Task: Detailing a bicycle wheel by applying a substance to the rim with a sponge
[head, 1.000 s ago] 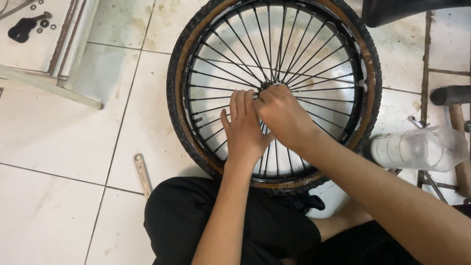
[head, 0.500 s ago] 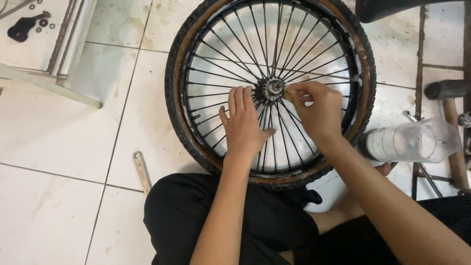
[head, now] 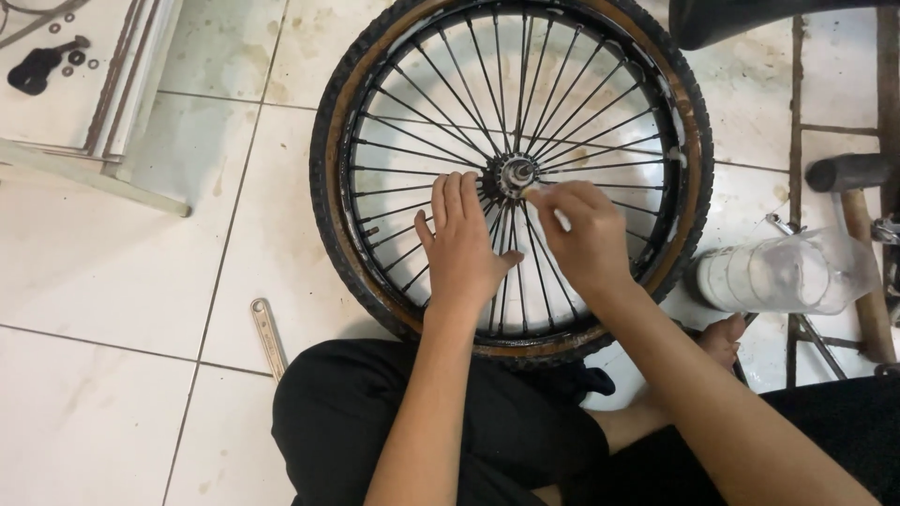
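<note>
White tiled floor (head: 122,281), stained, dark grout lines. Bicycle wheel (head: 511,173) lies flat on it, axle pointing up at the camera, so no long axis in plane; spokes fan out from the hub (head: 517,172). Near rim rests against the person's black-trousered knees.

Left hand (head: 464,248) lies palm-down on the spokes just left of and below the hub, fingers extended and together, gripping nothing. Right hand (head: 583,234) sits just right of the hub, fingers pinched shut on a small white piece (head: 562,220); can't tell what it is. Fingertips reach the hub edge.

Flat wrench (head: 268,337) on the floor left of the wheel. Clear plastic jug (head: 783,274) lying on its side right of the wheel. Hammer (head: 858,225) beyond the jug.
</note>
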